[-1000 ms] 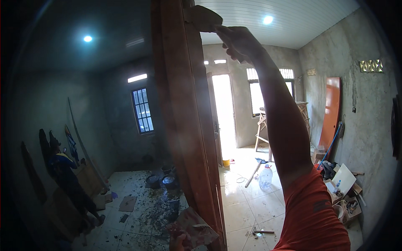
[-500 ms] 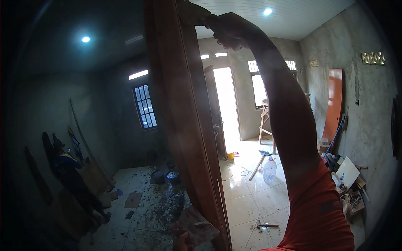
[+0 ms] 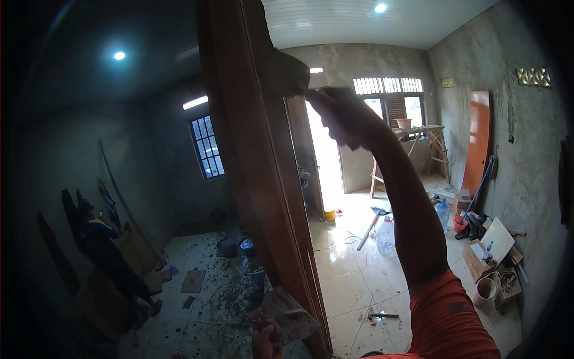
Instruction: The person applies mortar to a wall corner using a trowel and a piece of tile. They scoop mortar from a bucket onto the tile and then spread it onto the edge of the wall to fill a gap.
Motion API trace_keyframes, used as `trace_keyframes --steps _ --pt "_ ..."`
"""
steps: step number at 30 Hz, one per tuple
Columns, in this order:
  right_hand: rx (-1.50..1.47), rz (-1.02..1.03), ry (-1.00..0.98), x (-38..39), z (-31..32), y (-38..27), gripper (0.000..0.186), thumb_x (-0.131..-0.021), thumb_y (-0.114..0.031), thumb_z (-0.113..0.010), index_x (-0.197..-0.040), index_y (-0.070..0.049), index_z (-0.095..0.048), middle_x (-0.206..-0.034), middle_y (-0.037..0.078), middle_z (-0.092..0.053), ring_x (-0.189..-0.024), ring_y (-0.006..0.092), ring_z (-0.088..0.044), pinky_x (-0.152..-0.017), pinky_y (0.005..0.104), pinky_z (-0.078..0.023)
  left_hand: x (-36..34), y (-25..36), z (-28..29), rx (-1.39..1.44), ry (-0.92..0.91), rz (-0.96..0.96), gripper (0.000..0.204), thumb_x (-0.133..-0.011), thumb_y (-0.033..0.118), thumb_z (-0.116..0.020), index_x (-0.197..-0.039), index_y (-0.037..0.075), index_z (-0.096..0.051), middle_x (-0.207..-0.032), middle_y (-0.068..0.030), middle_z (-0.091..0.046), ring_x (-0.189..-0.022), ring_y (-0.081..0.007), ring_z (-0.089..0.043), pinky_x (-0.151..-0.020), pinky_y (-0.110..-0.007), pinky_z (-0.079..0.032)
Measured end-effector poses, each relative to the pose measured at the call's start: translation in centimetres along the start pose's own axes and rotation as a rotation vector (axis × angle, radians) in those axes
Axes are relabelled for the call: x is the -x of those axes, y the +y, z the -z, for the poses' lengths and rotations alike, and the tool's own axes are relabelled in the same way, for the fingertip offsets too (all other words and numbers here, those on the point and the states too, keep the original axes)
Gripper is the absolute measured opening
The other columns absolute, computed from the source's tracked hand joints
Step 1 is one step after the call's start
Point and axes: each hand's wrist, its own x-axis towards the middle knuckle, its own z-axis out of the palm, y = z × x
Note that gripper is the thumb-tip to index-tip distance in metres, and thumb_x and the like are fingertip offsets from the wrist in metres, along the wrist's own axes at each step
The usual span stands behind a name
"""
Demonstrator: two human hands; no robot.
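Observation:
My right arm is raised, and my right hand (image 3: 347, 118) is closed round a trowel (image 3: 294, 75) with a broad, dark blade. The blade lies against the side of the wall edge beside a tall reddish-brown wooden door frame (image 3: 245, 143). Low down, next to the foot of the frame, my left hand (image 3: 263, 340) grips a flat board (image 3: 293, 317) that is smeared with pale material. In the gloom, the finer detail of the smears and of the trowel's handle cannot be made out.
A person (image 3: 104, 245) stands in the dark room at left, near buckets (image 3: 246, 244) and a debris-strewn floor. On the right, a hammer (image 3: 382, 315) lies on the tiles. Farther back are a wooden trestle (image 3: 439, 152), a leaning orange panel (image 3: 476, 140) and a white bucket (image 3: 485, 289).
My right hand and the trowel have moved down along the wall edge from near the ceiling. My left hand shows more, still holding the board.

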Motion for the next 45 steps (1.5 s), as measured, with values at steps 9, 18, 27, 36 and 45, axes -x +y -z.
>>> trace_keyframes --steps 9,18,27,36,45 --pt "-0.225 -0.601 -0.169 17.1 -4.6 4.6 0.044 -0.103 -0.041 -0.055 -0.123 -0.004 -0.066 -0.071 0.002 -0.056 -0.051 0.0065 -0.054 -0.046 0.0258 -0.045 0.9 -2.1 0.4 0.07 0.181 0.01 0.004 -0.096 0.014 -0.064 -0.101 0.014 -0.065 -0.077 0.0062 -0.057 -0.064 -0.0042 -0.053 -0.049 -0.018 -0.038" --pt "-0.895 -0.955 -0.648 39.4 -11.8 16.4 0.055 -0.106 -0.045 -0.05 -0.11 0.007 -0.066 -0.057 0.003 -0.05 -0.042 0.0118 -0.046 -0.042 0.0287 -0.039 -11.4 -6.3 3.2 0.031 0.106 0.059 0.013 -0.09 0.012 -0.065 -0.102 0.018 -0.062 -0.074 0.0098 -0.05 -0.056 -0.0029 -0.046 -0.047 -0.021 -0.036" --pt "-0.726 -0.995 -1.239 44.4 -13.9 23.2 0.047 -0.108 -0.039 -0.048 -0.11 0.003 -0.07 -0.054 -0.001 -0.046 -0.042 0.0088 -0.043 -0.041 0.0269 -0.033 -11.6 -7.8 4.6 -0.097 0.022 0.129 0.021 -0.089 0.012 -0.065 -0.109 0.009 -0.064 -0.091 0.0023 -0.065 -0.079 -0.0087 -0.064 -0.072 -0.025 -0.052" --pt "-0.13 -0.3 -0.4 48.0 -12.9 15.9 0.034 -0.077 -0.018 -0.085 -0.102 -0.001 -0.071 -0.082 0.011 -0.065 -0.067 0.023 -0.063 -0.059 0.0324 -0.051 -9.5 -3.6 -1.0 -0.035 0.396 -0.685 0.023 -0.095 0.007 -0.061 -0.117 0.002 -0.056 -0.104 -0.0034 -0.065 -0.092 -0.0123 -0.062 -0.084 -0.03 -0.051" --pt "0.178 0.242 0.03 37.1 -12.8 14.8 0.03 -0.071 -0.009 -0.081 -0.099 -0.001 -0.073 -0.091 0.011 -0.064 -0.08 0.0286 -0.064 -0.071 0.039 -0.053 -4.0 -1.9 -7.4 -0.296 0.013 -0.858 0.019 -0.094 0.001 -0.059 -0.112 0.006 -0.056 -0.089 -0.0039 -0.063 -0.079 -0.0114 -0.06 -0.067 -0.026 -0.052"
